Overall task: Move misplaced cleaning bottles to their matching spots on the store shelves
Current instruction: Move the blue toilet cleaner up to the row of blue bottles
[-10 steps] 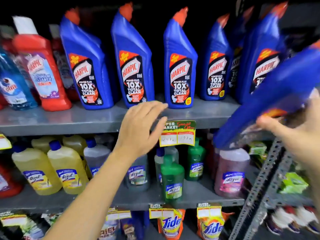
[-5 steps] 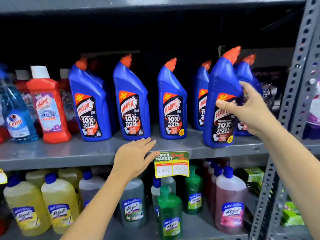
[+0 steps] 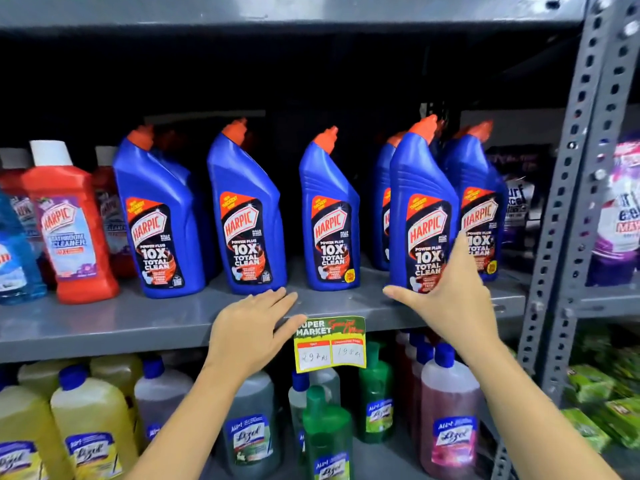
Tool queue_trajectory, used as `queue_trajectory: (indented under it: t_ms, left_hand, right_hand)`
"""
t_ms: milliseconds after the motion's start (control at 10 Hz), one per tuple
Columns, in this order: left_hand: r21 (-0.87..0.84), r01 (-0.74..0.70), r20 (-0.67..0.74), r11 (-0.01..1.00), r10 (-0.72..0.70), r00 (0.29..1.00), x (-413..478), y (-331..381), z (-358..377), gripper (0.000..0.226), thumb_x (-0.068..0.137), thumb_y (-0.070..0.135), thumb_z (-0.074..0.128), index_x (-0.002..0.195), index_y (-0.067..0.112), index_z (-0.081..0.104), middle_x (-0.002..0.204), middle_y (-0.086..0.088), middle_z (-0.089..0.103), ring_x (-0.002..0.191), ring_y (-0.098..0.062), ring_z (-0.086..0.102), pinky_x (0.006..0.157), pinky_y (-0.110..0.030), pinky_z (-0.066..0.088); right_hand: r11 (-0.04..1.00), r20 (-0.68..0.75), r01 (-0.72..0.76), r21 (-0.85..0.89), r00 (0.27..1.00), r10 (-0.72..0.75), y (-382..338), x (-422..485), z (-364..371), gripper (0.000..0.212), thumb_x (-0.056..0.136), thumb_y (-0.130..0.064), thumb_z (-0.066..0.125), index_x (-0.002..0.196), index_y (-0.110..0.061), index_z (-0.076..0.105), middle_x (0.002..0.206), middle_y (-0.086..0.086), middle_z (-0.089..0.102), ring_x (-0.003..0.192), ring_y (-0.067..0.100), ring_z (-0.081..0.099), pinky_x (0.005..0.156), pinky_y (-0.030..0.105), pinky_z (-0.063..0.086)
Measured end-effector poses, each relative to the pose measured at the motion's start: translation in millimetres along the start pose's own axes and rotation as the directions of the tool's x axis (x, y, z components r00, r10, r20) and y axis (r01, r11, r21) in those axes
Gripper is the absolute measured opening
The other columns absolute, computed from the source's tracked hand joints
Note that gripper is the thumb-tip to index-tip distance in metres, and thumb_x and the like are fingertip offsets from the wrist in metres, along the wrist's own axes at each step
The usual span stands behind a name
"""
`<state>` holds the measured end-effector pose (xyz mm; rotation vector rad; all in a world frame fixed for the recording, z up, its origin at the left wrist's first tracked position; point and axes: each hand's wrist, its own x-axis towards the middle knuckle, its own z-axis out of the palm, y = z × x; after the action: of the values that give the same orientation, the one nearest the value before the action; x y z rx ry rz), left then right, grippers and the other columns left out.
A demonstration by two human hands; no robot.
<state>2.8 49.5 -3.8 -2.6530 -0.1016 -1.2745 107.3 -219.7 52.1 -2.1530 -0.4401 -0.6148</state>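
Right hand cups the base of a blue Harpic bottle standing at the shelf front; left hand rests flat, empty. Nudge it straight back, label forward.

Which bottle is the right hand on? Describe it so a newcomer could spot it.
On the grey middle shelf, look along the row of blue Harpic bottles toward the right upright. The blue Harpic bottle under the right hand stands furthest forward, overlapping the two behind it.
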Motion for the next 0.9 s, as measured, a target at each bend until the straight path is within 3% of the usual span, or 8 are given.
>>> queue_trajectory:
  t_ms: [100, 300, 600, 800, 900]
  left_hand:
    - [-0.005, -0.001, -0.02, 1.0, 0.001, 1.0, -0.4, 0.6, 0.0, 0.069, 0.098, 0.064, 0.021, 0.113, 0.021, 0.073, 0.114, 0.0, 0.071, 0.103, -0.018, 0.068, 0.081, -0.036, 0.056]
    - [0.002, -0.001, -0.043, 1.0, 0.001, 0.999, -0.7, 0.7, 0.8, 0.069, 0.098, 0.064, 0.021, 0.113, 0.021, 0.073, 0.113, 0.0, 0.072, 0.102, -0.018, 0.069, 0.08, -0.035, 0.056]
    - [0.013, -0.007, -0.049, 1.0, 0.008, 0.999, -0.5, 0.7, 0.7, 0.069, 0.098, 0.064, 0.022, 0.112, 0.021, 0.074, 0.112, 0.0, 0.072, 0.101, -0.017, 0.069, 0.078, -0.034, 0.056]
    - [0.01, -0.007, -0.047, 1.0, 0.007, 0.999, -0.2, 0.8, 1.0, 0.068, 0.098, 0.063, 0.022, 0.112, 0.021, 0.073, 0.112, 0.0, 0.072, 0.101, -0.018, 0.069, 0.079, -0.035, 0.056]
    - [0.01, -0.004, -0.045, 1.0, 0.004, 0.999, -0.9, 0.5, 1.0, 0.067, 0.098, 0.063, 0.023, 0.112, 0.021, 0.073, 0.112, 0.0, 0.072, 0.101, -0.017, 0.069, 0.079, -0.035, 0.056]
  right_hand:
    - [0.991, 0.007, 0.021, -0.132, 1.0, -0.02, -0.5, 7.2, 13.9, 0.135, 0.061, -0.056, 0.083, 0.154, -0.004, 0.001, 0.145, 0.021, 0.037, 0.12, 0.04, 0.054, 0.088, 0.045, 0.047]
    - [0.996, 0.019, 0.012, -0.09, 1.0, -0.011, -1.8, 30.2, 36.1, 0.135, 0.061, -0.054, 0.084, 0.154, -0.004, 0.0, 0.144, 0.021, 0.038, 0.115, 0.04, 0.056, 0.087, 0.043, 0.047]
    - [0.998, 0.049, -0.063, 0.015, 0.997, 0.062, -2.0, 46.1, 41.4, 0.142, 0.058, -0.057, 0.084, 0.154, -0.005, -0.007, 0.148, 0.023, 0.034, 0.125, 0.04, 0.05, 0.095, 0.048, 0.045]
    - [0.997, 0.019, -0.073, 0.022, 0.997, 0.073, -2.4, 53.9, 46.8, 0.128, 0.058, -0.05, 0.088, 0.15, -0.006, 0.012, 0.138, 0.019, 0.046, 0.118, 0.039, 0.056, 0.09, 0.049, 0.049]
    - [0.993, 0.057, -0.066, 0.098, 0.996, 0.061, 3.4, 55.7, 47.9, 0.121, 0.057, -0.046, 0.09, 0.148, -0.011, 0.017, 0.138, 0.015, 0.048, 0.121, 0.036, 0.054, 0.096, 0.051, 0.049]
